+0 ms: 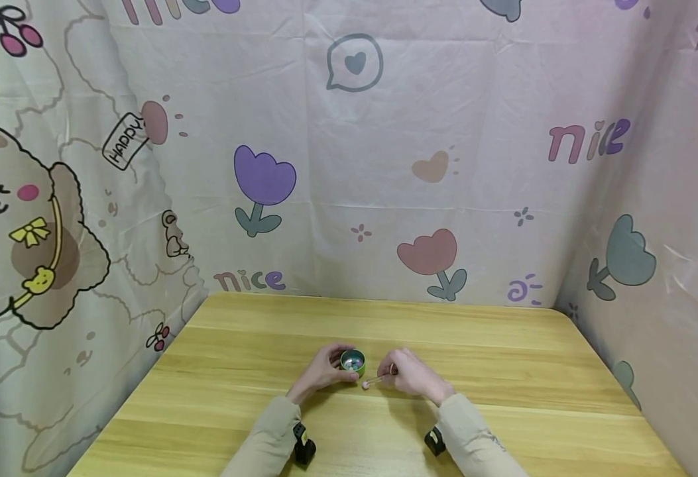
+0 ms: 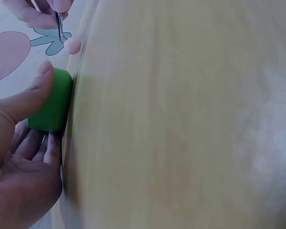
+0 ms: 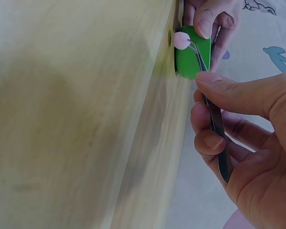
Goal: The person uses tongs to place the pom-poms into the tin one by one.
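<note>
A small round green container (image 2: 62, 98) stands on the table, its mouth upward in the head view, with small shiny or coloured bits inside that are too small to make out. My left hand (image 1: 323, 368) grips its side between thumb and fingers. To the right, my right hand (image 1: 411, 375) pinches a pair of metal tweezers (image 3: 218, 131) with bent tips. A pale pink ball (image 3: 181, 40) is caught at the tweezer tips. In the head view the ball is low over the table, just in front and to the right of the container, outside it.
A light wooden table (image 1: 504, 358) spreads around both hands. Printed curtains (image 1: 349, 132) hang behind it and at both sides. A black wrist device (image 1: 304, 447) sits at the left cuff, another black device (image 1: 435, 441) at the right cuff.
</note>
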The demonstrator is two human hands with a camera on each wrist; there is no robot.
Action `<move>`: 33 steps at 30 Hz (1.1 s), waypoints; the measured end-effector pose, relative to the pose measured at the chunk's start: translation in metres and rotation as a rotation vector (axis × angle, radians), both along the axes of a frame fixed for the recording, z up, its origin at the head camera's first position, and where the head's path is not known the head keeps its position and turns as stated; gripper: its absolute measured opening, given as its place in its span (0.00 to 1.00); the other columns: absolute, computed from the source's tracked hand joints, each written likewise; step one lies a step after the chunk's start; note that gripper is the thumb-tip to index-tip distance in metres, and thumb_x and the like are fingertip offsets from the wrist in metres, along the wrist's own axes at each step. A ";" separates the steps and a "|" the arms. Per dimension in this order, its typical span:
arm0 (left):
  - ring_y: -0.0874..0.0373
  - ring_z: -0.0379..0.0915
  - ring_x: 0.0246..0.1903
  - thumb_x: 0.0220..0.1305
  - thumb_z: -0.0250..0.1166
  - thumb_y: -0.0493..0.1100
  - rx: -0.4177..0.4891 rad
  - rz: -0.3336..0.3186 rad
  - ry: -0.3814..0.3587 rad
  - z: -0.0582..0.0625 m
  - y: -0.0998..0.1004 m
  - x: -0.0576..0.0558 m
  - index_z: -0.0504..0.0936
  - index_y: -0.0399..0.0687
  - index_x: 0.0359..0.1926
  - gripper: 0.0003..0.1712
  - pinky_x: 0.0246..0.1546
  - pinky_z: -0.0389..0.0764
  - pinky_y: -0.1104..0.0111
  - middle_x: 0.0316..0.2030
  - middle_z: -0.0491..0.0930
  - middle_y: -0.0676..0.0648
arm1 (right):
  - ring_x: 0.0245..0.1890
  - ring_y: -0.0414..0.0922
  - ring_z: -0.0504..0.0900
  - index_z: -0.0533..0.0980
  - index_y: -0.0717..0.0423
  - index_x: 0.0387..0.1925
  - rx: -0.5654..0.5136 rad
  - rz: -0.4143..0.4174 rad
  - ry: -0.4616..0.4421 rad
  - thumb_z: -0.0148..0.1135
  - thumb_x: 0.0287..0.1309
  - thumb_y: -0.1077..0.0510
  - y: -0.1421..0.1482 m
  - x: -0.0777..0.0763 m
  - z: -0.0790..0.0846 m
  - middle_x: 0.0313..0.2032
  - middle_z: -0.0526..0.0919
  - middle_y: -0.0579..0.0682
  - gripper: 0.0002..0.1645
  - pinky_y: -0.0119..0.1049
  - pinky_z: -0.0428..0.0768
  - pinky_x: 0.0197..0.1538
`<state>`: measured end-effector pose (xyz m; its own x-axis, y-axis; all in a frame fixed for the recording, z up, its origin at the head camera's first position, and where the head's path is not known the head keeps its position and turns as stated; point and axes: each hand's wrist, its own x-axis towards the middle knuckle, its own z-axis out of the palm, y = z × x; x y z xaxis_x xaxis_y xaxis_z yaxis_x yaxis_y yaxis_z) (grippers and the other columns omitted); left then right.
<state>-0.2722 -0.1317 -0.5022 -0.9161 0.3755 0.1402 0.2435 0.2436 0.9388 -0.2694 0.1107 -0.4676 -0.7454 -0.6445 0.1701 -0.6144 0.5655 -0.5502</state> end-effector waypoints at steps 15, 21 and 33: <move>0.31 0.70 0.63 0.55 0.75 0.31 0.017 -0.015 -0.013 -0.001 -0.003 -0.001 0.71 0.25 0.63 0.36 0.71 0.68 0.42 0.59 0.75 0.26 | 0.30 0.34 0.79 0.86 0.63 0.34 -0.066 -0.020 -0.032 0.68 0.58 0.68 0.004 0.001 0.003 0.32 0.88 0.53 0.03 0.25 0.80 0.32; 0.31 0.70 0.63 0.56 0.74 0.32 0.018 -0.024 -0.013 -0.001 -0.003 -0.002 0.71 0.24 0.63 0.36 0.71 0.69 0.42 0.60 0.74 0.26 | 0.29 0.36 0.80 0.86 0.63 0.35 -0.088 -0.020 -0.032 0.67 0.58 0.68 0.006 0.000 0.002 0.32 0.89 0.53 0.04 0.25 0.80 0.32; 0.31 0.71 0.63 0.56 0.74 0.32 0.019 -0.027 -0.016 0.000 -0.003 -0.001 0.70 0.23 0.63 0.36 0.71 0.69 0.43 0.59 0.74 0.26 | 0.28 0.37 0.78 0.86 0.63 0.35 -0.123 -0.074 -0.071 0.68 0.58 0.67 0.006 -0.002 0.004 0.29 0.86 0.50 0.04 0.24 0.78 0.31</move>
<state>-0.2731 -0.1347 -0.5020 -0.9078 0.3977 0.1328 0.2344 0.2189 0.9472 -0.2710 0.1169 -0.4637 -0.8029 -0.5651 0.1896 -0.5310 0.5334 -0.6585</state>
